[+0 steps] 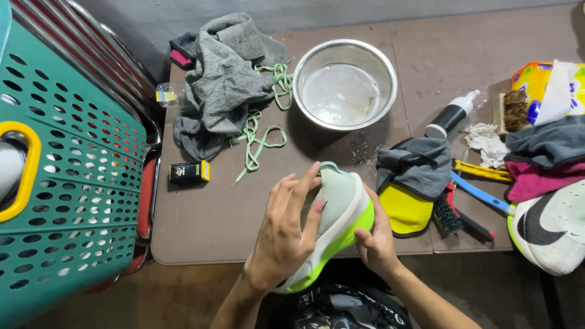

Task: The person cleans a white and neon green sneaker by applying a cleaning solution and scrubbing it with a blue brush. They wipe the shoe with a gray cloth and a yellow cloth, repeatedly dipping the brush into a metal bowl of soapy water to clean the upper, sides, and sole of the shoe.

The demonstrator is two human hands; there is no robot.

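Nearby, both hands (329, 228) clasped around a pale green shoe (335, 213), steel bowl (345, 84) and brushes (463, 210) beyond.

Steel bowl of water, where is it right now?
The round steel bowl sits at the table's far edge, centre of the head view, between the grey towel with green laces and the white-capped black bottle.

— What packaging do you see near your left hand (286, 234)?
— A small black-and-yellow box (189, 172) lies up-left of it on the counter (201, 225).
— And beyond your right hand (376, 244)?
— A yellow-and-blue packet (536, 82), far up-right.
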